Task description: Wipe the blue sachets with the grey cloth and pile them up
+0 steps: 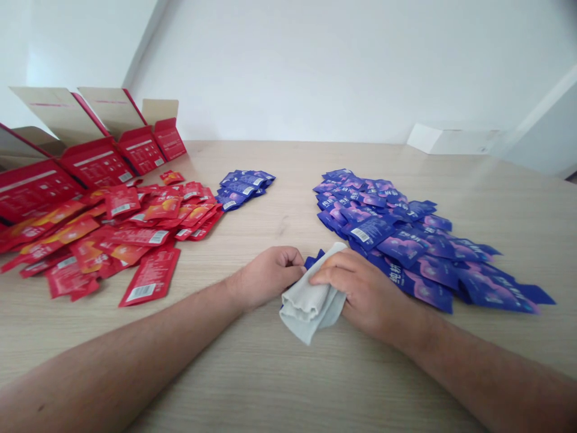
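Mid-frame, the left hand (270, 275) pinches a blue sachet (314, 259), best kept taut; the right hand (372, 293) clamps a folded white cloth (310, 299).

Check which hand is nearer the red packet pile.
Left. The left hand is to the right of the red packet pile, not touching it; the right hand, gripping a pale cloth, is farther right.

Pale wood-grain table (270, 385) | red packets (128, 234) | small blue-packet heap (246, 187) | large blue-packet heap (403, 243) | red boxes (94, 161) | white box (455, 141)
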